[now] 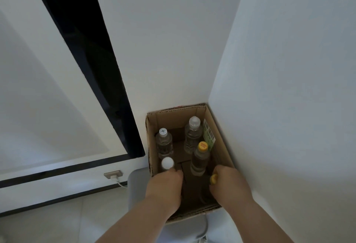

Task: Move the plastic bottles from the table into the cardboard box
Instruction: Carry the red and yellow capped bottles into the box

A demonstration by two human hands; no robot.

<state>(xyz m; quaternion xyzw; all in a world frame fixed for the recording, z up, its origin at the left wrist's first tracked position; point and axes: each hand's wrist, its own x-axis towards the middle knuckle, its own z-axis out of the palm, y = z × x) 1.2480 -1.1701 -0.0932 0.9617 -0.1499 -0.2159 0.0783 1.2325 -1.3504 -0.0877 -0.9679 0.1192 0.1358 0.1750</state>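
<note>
An open cardboard box [152, 146] stands in a wall corner on a grey seat. Inside stand three clear plastic bottles: one with a printed white cap [163, 142] at the left, a tall one with a clear cap [192, 137] at the back, and one with a yellow cap [200, 160] in the middle. My left hand [165, 187] reaches into the box's near left and grips a white-capped bottle [167, 163]. At the near right, my right hand [229, 185] is closed on a dark bottle with a yellow cap [213, 179]. The table is out of view.
White walls close in behind and to the right of the box. A dark-framed window [96, 60] runs along the left. A wall socket with a white plug [113, 175] sits low at the left. The grey seat [134, 185] sticks out under the box; the tiled floor [57, 219] lies below.
</note>
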